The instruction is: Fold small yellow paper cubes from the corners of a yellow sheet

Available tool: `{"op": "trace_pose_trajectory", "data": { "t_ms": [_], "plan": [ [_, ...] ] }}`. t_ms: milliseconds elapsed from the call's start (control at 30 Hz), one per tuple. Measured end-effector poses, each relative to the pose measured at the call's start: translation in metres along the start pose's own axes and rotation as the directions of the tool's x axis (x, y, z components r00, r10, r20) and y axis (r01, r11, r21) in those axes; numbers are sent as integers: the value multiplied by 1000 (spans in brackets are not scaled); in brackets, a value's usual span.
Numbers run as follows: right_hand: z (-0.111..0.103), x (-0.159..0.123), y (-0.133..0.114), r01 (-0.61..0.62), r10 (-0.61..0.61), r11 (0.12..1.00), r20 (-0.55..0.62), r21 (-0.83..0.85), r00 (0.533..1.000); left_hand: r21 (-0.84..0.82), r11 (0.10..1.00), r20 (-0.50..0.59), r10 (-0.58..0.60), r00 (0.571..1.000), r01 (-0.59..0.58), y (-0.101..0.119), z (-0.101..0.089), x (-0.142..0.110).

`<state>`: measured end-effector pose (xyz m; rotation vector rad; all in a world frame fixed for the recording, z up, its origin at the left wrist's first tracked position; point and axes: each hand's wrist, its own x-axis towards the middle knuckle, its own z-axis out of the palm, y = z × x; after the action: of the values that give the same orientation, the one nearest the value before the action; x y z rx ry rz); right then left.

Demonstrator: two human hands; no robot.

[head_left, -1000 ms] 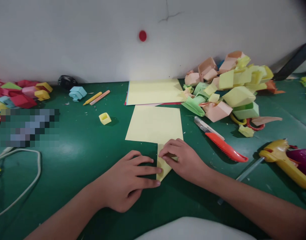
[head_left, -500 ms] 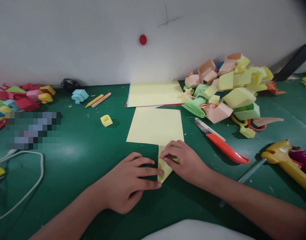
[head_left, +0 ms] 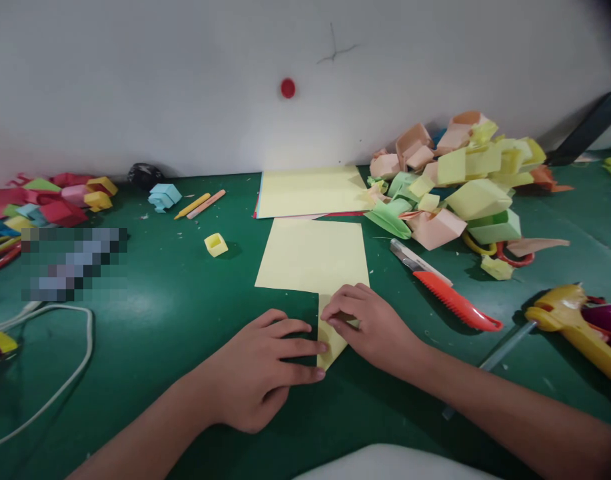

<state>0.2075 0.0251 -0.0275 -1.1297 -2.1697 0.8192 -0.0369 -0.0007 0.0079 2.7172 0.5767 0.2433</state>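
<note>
A pale yellow sheet of paper [head_left: 312,257] lies flat on the green table [head_left: 150,353]. Below it extends a narrower yellow paper strip [head_left: 330,347] with a slanted lower edge; whether the two are joined I cannot tell, as my right hand covers part of it. My left hand [head_left: 265,367] rests palm down with fingers spread, two fingertips touching the strip's left edge near its bottom. On the strip's upper part, my right hand [head_left: 365,320] has its fingers bent and thumb and fingertips close together, pressed to the paper.
A paper stack [head_left: 312,193] lies behind the sheet. Right of it are a heap of folded paper shapes [head_left: 450,180], a red-handled cutter [head_left: 458,300] and a yellow glue gun [head_left: 560,310]. A small yellow paper box [head_left: 216,245], crayons [head_left: 200,205] and a white cable [head_left: 88,333] lie left.
The whole scene has shifted slightly down and right in view. Both hands keep the same pose on the paper, and nothing on the table has visibly moved.
</note>
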Motion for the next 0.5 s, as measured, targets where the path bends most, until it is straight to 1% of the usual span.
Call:
{"op": "trace_pose_trajectory", "data": {
  "t_ms": [233, 333, 400, 500],
  "plan": [
    [1, 0, 1, 8, -8, 1000, -9, 4, 1000, 5, 999, -59, 36, 998, -35, -1, 7, 0],
    [3, -1, 3, 29, -30, 999, -9, -39, 1000, 9, 999, -87, 31, 996, -30, -3, 11, 1],
    [3, -2, 3, 87, -88, 990, -1, -115, 996, -1, 1000, -97, 17, 995, -18, -3, 11, 2],
    [-2, -6, -2, 205, -207, 940, 19, -272, 978, -16, 1000, -114, -7, 993, 5, -1, 11, 3]
  ]
}}
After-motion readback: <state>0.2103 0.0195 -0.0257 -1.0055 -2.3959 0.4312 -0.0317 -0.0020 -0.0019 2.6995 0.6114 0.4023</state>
